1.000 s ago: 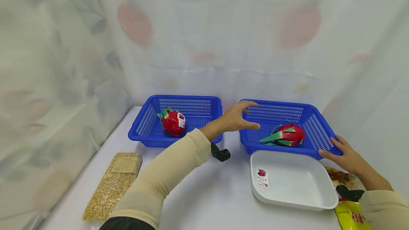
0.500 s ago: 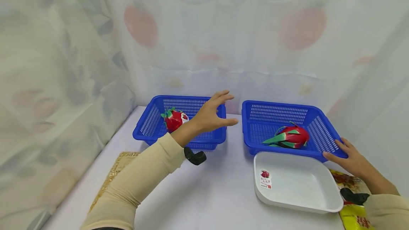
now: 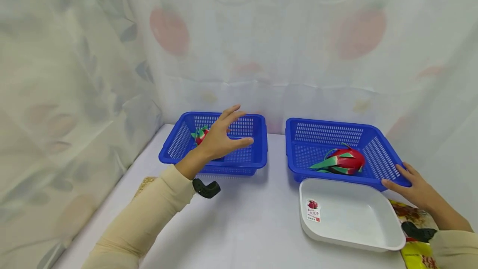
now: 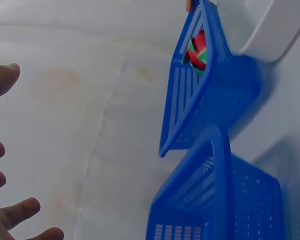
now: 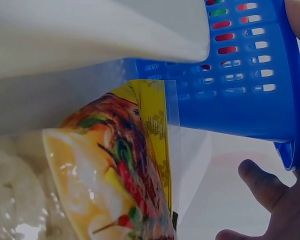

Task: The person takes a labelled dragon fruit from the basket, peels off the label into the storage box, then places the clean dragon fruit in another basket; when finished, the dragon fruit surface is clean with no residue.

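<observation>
My left hand (image 3: 218, 139) hovers over the left blue basket (image 3: 260, 144), fingers spread and holding nothing. Behind that hand, a red dragon fruit with green scales (image 3: 201, 135) is partly hidden. In the left wrist view the fingertips (image 4: 5, 78) stand apart from both baskets. My right hand (image 3: 420, 190) holds the front right corner of the right blue basket (image 3: 325, 124), thumb at the front rim and fingers at the side. Inside it lies a second dragon fruit (image 3: 349, 161), its long green leaves pointing left.
A white plastic tub (image 3: 351, 215) with a dragon fruit sticker stands before the right basket. Beside it, under the right forearm, lies a colourful food packet (image 5: 125, 170). A bag of yellow grains (image 3: 143, 184) shows behind the left sleeve. Cloth curtains close the back and left.
My left hand has moved left, from above the right basket's edge to over the left basket, covering most of its dragon fruit. The right hand stays at the basket corner. The view shifts slightly.
</observation>
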Available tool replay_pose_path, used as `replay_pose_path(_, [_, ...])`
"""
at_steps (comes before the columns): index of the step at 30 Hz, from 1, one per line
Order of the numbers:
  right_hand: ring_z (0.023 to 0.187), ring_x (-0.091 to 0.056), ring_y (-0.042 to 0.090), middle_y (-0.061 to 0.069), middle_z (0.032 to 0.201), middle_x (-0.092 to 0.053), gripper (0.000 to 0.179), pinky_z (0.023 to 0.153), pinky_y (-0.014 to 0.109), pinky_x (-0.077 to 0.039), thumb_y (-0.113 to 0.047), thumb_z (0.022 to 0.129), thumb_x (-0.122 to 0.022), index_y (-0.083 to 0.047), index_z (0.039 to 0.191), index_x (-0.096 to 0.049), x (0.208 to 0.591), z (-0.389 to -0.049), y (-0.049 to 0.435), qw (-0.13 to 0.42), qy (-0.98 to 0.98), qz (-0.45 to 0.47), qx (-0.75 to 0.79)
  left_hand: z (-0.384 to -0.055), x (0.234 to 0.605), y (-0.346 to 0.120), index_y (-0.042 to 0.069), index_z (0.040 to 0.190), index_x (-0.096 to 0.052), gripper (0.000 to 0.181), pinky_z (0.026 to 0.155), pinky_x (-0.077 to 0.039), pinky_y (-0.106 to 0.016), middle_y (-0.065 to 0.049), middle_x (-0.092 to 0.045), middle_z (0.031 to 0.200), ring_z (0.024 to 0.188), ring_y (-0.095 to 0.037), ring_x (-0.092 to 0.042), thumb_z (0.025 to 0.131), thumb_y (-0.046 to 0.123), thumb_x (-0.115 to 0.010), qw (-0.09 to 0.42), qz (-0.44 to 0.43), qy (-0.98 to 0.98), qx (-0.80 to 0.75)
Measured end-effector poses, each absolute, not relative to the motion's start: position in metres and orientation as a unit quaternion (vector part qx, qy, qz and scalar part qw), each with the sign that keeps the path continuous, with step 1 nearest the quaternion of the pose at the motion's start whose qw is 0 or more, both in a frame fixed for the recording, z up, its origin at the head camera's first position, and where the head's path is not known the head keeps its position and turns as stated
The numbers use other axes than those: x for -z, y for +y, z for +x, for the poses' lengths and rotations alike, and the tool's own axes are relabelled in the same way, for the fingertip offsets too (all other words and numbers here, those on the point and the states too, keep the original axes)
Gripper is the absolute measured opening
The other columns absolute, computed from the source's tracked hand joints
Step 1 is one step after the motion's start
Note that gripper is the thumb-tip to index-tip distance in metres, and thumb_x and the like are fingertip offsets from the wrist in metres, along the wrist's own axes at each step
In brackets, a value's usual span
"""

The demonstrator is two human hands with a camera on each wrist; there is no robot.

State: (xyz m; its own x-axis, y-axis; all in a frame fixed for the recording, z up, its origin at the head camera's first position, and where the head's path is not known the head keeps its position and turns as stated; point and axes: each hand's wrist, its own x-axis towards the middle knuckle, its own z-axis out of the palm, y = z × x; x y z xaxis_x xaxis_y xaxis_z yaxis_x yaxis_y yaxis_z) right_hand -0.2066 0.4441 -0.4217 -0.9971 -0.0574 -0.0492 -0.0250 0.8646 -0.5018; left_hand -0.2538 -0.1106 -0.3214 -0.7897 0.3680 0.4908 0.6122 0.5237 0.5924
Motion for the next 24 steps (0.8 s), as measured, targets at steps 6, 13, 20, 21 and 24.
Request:
replay_pose_path(6, [0.119,-0.005,0.073,0.043,0.143,0.01,0.094,0.079,0.081,-0.021,-0.051,0.095,-0.049,0.018,0.141,-0.005,0.419,-0.206,0.443,0.036,0.965,-0.019,0.259,-0.25,0.326,-0.139,0.019,0.143,-0.047,0.074,0.098,-0.039,-0.056,0.008,-0.023,0.156,0.14,-0.025,-0.026,0.08,0.045,-0.075,0.198,-0.269,-0.87,0.364])
replay_pose_path(13, [0.119,-0.004,0.073,0.043,0.143,0.011,0.094,0.08,0.081,-0.021,-0.051,0.095,-0.049,0.018,0.141,-0.004,0.419,-0.206,0.442,0.038,0.964,-0.019,0.264,-0.243,0.335,-0.181,0.012,0.139,-0.052,0.067,0.099,-0.032,-0.065,0.001,-0.026,0.155,0.14,-0.03,-0.025,0.082,0.036,-0.076,0.233,-0.218,-0.868,0.38])
replay_pose_path(20, [0.12,-0.002,0.072,0.042,0.144,0.012,0.095,0.08,0.081,-0.02,-0.051,0.094,-0.05,0.017,0.142,-0.003,0.421,-0.207,0.444,0.035,0.962,-0.017,0.269,-0.244,0.355,-0.221,0.01,0.138,-0.053,0.062,0.097,-0.029,-0.069,-0.004,-0.026,0.156,0.139,-0.034,-0.027,0.084,0.034,-0.074,0.247,-0.174,-0.874,0.38])
replay_pose_path(21, [0.12,-0.002,0.072,0.042,0.144,0.013,0.095,0.08,0.081,-0.02,-0.051,0.094,-0.05,0.017,0.142,-0.004,0.421,-0.207,0.444,0.035,0.963,-0.017,0.268,-0.244,0.359,-0.227,0.01,0.138,-0.053,0.062,0.097,-0.028,-0.07,-0.003,-0.026,0.156,0.138,-0.035,-0.027,0.085,0.035,-0.073,0.248,-0.165,-0.876,0.379])
replay_pose_path(24, [0.12,-0.002,0.072,0.042,0.144,0.013,0.094,0.08,0.082,-0.02,-0.051,0.095,-0.049,0.017,0.142,-0.004,0.423,-0.207,0.444,0.035,0.963,-0.016,0.268,-0.245,0.372,-0.244,0.011,0.138,-0.054,0.062,0.097,-0.027,-0.071,-0.004,-0.026,0.156,0.138,-0.037,-0.028,0.085,0.037,-0.073,0.251,-0.138,-0.879,0.38])
